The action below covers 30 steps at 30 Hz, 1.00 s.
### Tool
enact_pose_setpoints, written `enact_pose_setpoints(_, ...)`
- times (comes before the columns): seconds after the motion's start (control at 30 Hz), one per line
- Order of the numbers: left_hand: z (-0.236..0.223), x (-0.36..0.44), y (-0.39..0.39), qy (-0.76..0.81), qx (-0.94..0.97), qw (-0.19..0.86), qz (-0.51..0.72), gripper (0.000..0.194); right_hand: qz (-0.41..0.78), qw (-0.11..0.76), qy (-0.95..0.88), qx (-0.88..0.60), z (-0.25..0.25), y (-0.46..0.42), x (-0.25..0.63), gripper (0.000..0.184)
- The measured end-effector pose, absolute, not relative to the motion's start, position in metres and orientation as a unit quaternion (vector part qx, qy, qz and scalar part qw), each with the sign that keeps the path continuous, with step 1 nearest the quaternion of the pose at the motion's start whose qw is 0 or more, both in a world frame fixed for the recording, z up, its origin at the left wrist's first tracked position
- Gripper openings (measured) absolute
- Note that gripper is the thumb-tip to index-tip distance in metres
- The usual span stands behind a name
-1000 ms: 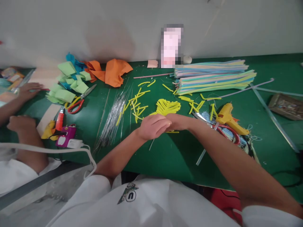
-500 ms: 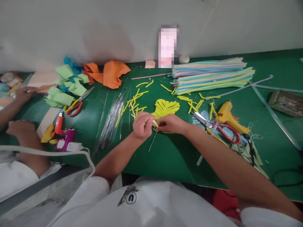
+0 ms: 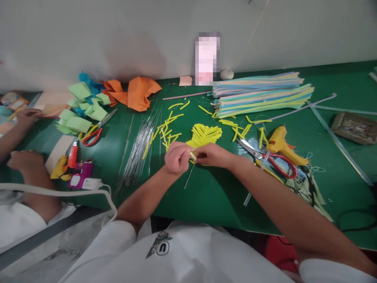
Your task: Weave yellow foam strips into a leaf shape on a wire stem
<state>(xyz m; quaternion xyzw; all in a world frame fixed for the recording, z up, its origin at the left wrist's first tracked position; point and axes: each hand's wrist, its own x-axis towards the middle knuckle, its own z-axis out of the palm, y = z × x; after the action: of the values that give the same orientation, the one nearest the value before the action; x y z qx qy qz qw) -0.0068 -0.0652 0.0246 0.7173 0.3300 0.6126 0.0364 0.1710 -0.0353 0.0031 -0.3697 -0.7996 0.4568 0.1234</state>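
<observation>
My left hand is closed, its thumb and finger pinching a short pale-yellow piece of pipe cleaner. Pressed close on the other side, my right hand has its fingers together at the end of that piece; what lies inside its pinch is hidden. Just beyond both hands is a yellow leaf-shaped piece built from rows of short strips, its near part covered by my fingers. A thin wire sticks out below the hands toward me.
Cut yellow strips and thin metal wires lie to the left. Pipe cleaner bundles lie behind; red-handled scissors and a yellow glue gun are at right. Another person's hand rests by coloured paper at far left.
The view has shifted slightly. Both hands stay together in the same place, with the short piece at a slightly different angle between the fingertips.
</observation>
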Motion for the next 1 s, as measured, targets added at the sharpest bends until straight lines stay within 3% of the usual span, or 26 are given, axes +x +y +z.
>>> enact_pose_setpoints(0.33, 0.02, -0.005, -0.065, 0.35, 0.72, 0.028, 0.598, 0.019, 0.403, 0.148, -0.813, -0.394, 0.008, -0.049, 0.167, 0.01)
enact_pose_setpoints(0.6, 0.014, -0.008, -0.055, 0.312, 0.729, 0.096, 0.601, 0.013, 0.366, 0.216, -0.794, -0.435, 0.005, -0.063, 0.164, 0.016)
enact_pose_setpoints(0.77, 0.014, -0.007, -0.053, 0.301, 0.77, 0.13, 0.548, 0.018, 0.373, 0.206, -0.777, -0.464, 0.006, -0.064, 0.162, 0.018)
enact_pose_setpoints(1.0, 0.008, -0.008, -0.048, 0.327, 0.818, 0.229, 0.414, 0.006, 0.391, 0.197, -0.754, -0.49, 0.008, -0.063, 0.163, 0.011)
